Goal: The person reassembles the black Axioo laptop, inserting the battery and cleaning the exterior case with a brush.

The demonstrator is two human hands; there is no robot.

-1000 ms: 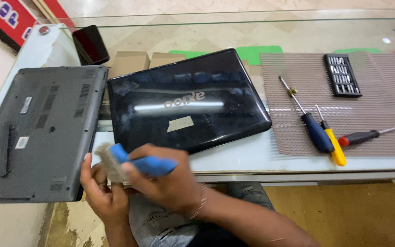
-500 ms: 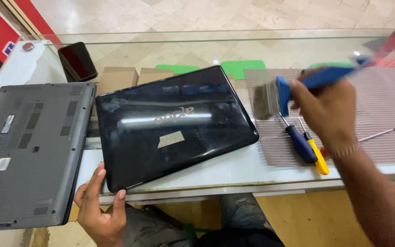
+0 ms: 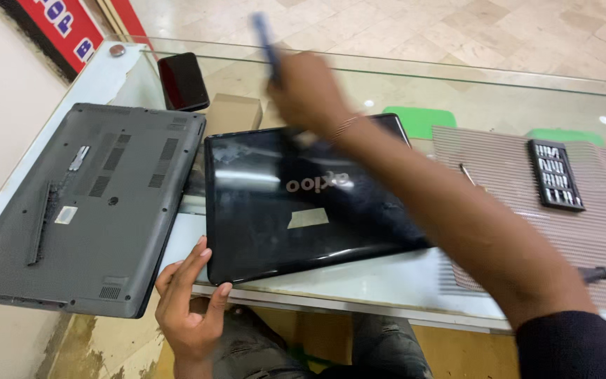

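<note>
With the brushing under way and unfinished as I judged it, the right hand (image 3: 310, 91), fingers closed on the blue-handled brush (image 3: 266, 45), swept the black laptop (image 3: 303, 196) beneath it, while the left hand (image 3: 187, 302) lay open, fingertips against its near corner.

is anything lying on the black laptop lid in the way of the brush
Nothing stands in the way. The right hand holds the brush at the far edge of the black laptop; its lid bears only a flat strip of tape. The left hand steadies the near corner.
</note>
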